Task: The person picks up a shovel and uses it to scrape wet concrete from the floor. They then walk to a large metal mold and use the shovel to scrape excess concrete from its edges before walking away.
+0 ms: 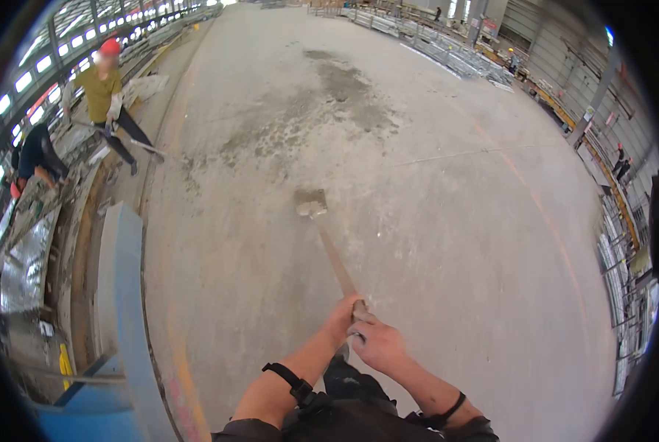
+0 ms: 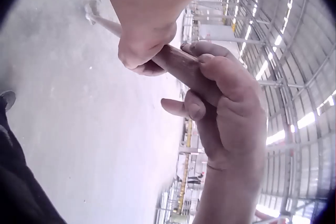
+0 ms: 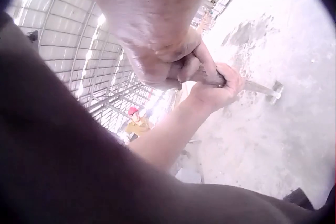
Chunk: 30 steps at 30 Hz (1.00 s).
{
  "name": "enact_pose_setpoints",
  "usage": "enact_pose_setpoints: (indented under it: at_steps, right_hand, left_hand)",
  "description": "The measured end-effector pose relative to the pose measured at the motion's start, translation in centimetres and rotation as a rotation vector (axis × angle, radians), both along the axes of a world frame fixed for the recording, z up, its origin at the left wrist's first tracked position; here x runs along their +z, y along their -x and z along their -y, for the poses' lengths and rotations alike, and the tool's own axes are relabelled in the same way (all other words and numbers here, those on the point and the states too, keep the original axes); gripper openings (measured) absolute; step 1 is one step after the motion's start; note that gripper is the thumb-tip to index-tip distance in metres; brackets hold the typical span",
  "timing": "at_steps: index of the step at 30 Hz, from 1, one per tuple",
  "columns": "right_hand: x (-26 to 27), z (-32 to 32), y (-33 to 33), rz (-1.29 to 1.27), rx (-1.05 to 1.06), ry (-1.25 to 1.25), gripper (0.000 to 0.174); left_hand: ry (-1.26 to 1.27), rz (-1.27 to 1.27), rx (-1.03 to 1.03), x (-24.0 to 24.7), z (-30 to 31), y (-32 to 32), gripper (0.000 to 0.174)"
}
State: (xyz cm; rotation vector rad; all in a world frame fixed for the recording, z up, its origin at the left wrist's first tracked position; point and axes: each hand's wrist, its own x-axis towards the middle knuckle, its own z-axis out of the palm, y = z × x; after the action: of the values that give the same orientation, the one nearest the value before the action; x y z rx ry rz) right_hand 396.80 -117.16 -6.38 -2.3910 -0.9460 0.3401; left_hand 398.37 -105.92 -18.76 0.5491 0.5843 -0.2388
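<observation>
Both hands grip the wooden handle (image 1: 335,258) of a shovel, which slants forward and away from the body. Its square blade (image 1: 311,197) lies low over the concrete floor, with pale clumps on it near the handle. The left hand (image 1: 342,315) is wrapped round the handle on the far side. Closer to the body, the right hand (image 1: 377,343) holds the handle's end, just behind the left. In the left wrist view the right hand (image 2: 231,90) curls round the handle, part of which shows between both hands. Fingers of the right hand (image 3: 170,66) also appear curled in the right wrist view.
Ahead, a dark, rough patch (image 1: 337,88) marks the floor (image 1: 455,258). At left, a person in a red helmet (image 1: 102,92) holds a long tool; another person (image 1: 38,155) bends low. A blue beam (image 1: 119,272) stands near left. Metal bundles (image 1: 447,51) line the far right.
</observation>
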Motion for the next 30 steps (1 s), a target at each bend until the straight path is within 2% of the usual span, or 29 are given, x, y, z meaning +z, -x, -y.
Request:
enact_pose_setpoints:
  at_steps: [3,5,7,9,13,16,18,20,22,23,25,27,28,30]
  right_hand:
    - [-2.7,-2.1,-6.5,-0.010,0.024,-0.002,0.012]
    - [-1.8,-3.1,-9.6,0.004,0.034,-0.007,0.011]
    - [-0.2,-3.7,-11.8,0.024,0.006,-0.121,0.010]
    - [2.1,-4.2,-13.8,0.008,0.007,-0.109,0.010]
    - [3.5,-7.2,-20.3,-0.006,0.019,-0.107,0.010]
    - [0.5,-11.0,-26.7,0.035,0.033,-0.176,0.009]
    - [-0.1,-14.6,-31.2,0.041,0.037,-0.195,0.009]
    - [-0.8,-19.3,-36.4,0.040,0.030,-0.215,0.009]
    - [-2.3,-24.1,-42.0,-0.014,0.002,-0.078,0.011]
    - [-4.8,-25.4,-44.6,-0.023,0.006,-0.062,0.011]
    - [-9.1,-28.4,-50.7,-0.243,-0.048,-0.090,0.014]
    - [-9.2,-29.2,-53.7,-0.152,0.005,-0.106,0.016]
    - [-9.2,-28.5,-54.1,-0.081,0.045,-0.105,0.018]
    - [-5.1,-26.0,-52.7,-0.154,0.021,-0.007,0.018]
  left_hand:
    - [0.022,0.037,-0.010,-0.4,-2.0,-5.6,0.024]
    - [-0.021,-0.007,0.001,1.3,-2.7,-8.5,0.024]
    - [-0.061,-0.061,0.025,3.2,-3.6,-10.6,0.025]
    - [-0.027,0.044,-0.014,4.8,-4.2,-12.1,0.024]
    - [0.116,0.125,-0.023,3.4,-7.1,-18.2,0.024]
    - [0.048,0.232,-0.012,2.0,-11.2,-24.9,0.026]
    - [-0.017,0.107,0.055,1.0,-14.5,-29.7,0.029]
    - [-0.048,0.101,0.110,2.5,-18.4,-33.7,0.034]
    - [-0.083,0.093,0.159,2.0,-21.7,-37.4,0.040]
    - [-0.027,0.047,0.238,0.3,-22.8,-39.4,0.046]
    - [0.017,0.013,0.319,-0.7,-25.0,-42.7,0.051]
    - [0.080,-0.217,0.333,-1.3,-26.7,-45.1,0.057]
    - [0.087,-0.230,0.335,-1.5,-27.2,-46.4,0.057]
    - [0.064,-0.234,0.318,-2.0,-26.6,-47.9,0.056]
